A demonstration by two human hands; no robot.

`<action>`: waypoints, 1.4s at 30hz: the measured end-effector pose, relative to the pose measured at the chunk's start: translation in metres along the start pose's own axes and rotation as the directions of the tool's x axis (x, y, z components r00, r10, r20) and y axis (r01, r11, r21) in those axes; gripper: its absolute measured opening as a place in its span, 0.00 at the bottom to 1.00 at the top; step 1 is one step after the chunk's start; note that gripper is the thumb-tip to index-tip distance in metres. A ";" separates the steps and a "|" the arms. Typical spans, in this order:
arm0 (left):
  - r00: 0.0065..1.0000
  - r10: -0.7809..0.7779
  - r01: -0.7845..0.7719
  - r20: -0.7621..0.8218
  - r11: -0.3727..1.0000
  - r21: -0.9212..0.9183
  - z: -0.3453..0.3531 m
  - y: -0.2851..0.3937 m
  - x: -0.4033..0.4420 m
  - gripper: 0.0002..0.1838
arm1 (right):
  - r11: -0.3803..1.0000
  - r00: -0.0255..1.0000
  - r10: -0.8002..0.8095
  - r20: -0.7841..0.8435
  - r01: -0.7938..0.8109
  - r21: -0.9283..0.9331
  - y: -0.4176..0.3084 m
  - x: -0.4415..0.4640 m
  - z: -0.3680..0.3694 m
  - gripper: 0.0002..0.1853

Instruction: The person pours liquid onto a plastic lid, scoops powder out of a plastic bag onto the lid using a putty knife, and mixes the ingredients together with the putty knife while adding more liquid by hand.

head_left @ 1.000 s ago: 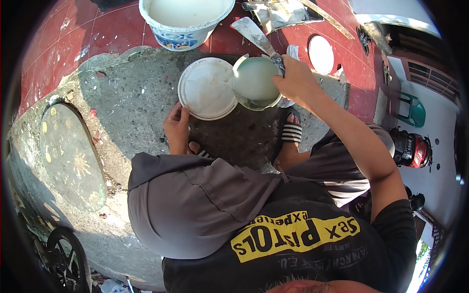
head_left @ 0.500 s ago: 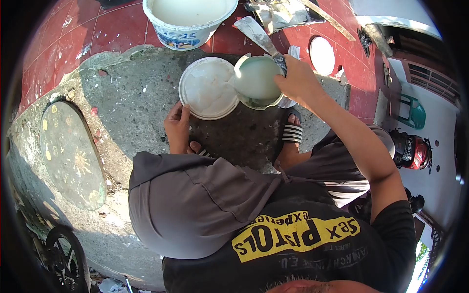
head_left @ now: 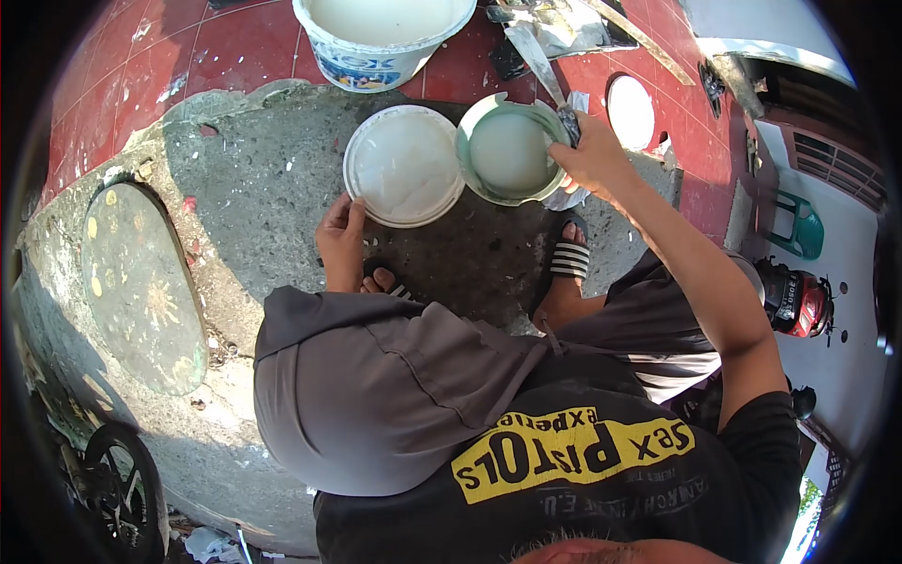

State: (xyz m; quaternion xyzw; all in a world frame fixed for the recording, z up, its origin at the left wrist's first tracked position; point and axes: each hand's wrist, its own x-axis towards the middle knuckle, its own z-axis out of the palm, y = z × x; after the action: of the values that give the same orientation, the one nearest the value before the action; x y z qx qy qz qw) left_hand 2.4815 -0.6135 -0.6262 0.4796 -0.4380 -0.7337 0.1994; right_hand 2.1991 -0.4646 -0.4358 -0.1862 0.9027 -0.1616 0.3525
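Observation:
My left hand (head_left: 342, 235) grips the lower left rim of a round white container (head_left: 404, 167), which holds whitish material. My right hand (head_left: 594, 155) is closed on a putty knife (head_left: 537, 64), its blade pointing up and left. The same hand also holds the edge of a green bowl (head_left: 467, 127) with pale liquid inside. The bowl is nearly upright, just right of the white container's rim.
A large white bucket (head_left: 362, 62) of whitish liquid stands on red tiles at the top. A white disc (head_left: 630, 113) and a wooden strip (head_left: 648, 42) lie right. An oval board (head_left: 141, 287) lies left. Sandalled feet are below the containers.
The green bowl has gone from tilted over the white container to nearly level and slightly right. The stream between them is gone. My right hand and the putty knife have shifted right.

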 end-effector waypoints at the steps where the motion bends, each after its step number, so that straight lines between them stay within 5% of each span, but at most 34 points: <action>1: 1.000 0.015 -0.015 -0.017 1.000 -0.016 -0.003 0.000 0.001 0.18 | 0.993 1.000 -0.021 0.016 0.019 0.118 0.006 0.002 0.001 0.18; 5: 0.998 0.041 -0.043 -0.051 0.998 -0.035 -0.019 -0.002 0.006 0.16 | 0.940 0.995 -0.036 0.098 0.000 0.342 0.028 0.012 0.003 0.20; 13: 0.994 0.072 -0.077 -0.080 0.996 -0.055 -0.053 0.012 0.009 0.15 | 0.876 0.978 -0.092 0.187 -0.010 0.483 0.059 0.027 0.022 0.29; 23: 0.965 0.092 -0.116 -0.245 0.990 -0.085 -0.075 0.019 0.014 0.16 | 0.885 0.968 -0.065 0.242 -0.056 0.463 0.081 0.041 0.048 0.28; 26: 0.959 0.082 -0.107 -0.273 0.991 -0.081 -0.074 0.023 0.014 0.15 | 0.901 0.968 -0.140 0.210 0.037 0.432 0.092 0.047 0.047 0.28; 32: 0.988 0.059 -0.067 -0.146 0.997 -0.049 -0.083 0.017 0.020 0.13 | 0.940 0.965 -0.156 0.211 0.080 0.332 0.098 0.053 0.045 0.29; 42: 0.987 0.051 -0.041 -0.154 0.997 0.064 -0.074 0.011 0.024 0.15 | 0.963 0.990 -0.071 0.126 0.035 0.267 0.074 0.047 0.028 0.31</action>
State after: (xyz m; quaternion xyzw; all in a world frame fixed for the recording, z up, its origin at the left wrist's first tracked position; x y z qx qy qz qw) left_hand 2.5338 -0.6697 -0.6407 0.5311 -0.4539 -0.6756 0.2354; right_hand 2.1706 -0.4247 -0.5139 -0.1722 0.8422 -0.2768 0.4295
